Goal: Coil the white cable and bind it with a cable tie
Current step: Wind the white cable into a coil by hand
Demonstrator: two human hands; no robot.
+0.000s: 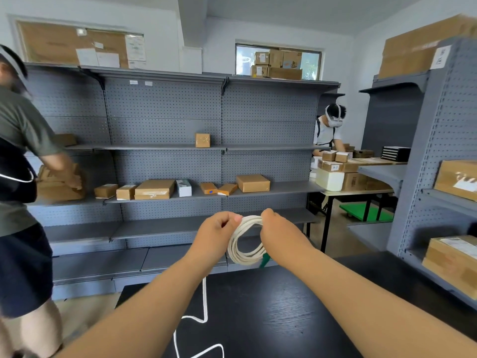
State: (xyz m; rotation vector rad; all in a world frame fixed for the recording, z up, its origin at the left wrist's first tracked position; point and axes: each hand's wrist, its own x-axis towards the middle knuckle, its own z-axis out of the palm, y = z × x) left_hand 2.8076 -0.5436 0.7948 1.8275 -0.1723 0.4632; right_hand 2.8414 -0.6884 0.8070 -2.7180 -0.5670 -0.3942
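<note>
The white cable (238, 250) hangs as a round coil of several loops in front of me, above the far edge of the black table (271, 313). My left hand (219, 229) pinches the top of the coil from the left. My right hand (275, 227) grips the same top part from the right. A loose tail of the cable drops from my left hand and snakes over the tabletop toward me. A small green piece (265, 260), maybe the cable tie, sticks out at the coil's lower right; I cannot tell what it is.
Grey pegboard shelving (165, 125) with cardboard boxes (154, 189) stands beyond the table. A person (18, 177) at the left handles boxes on a shelf. Another person (329, 130) works at a far table. More shelving (444, 161) with boxes rises at the right.
</note>
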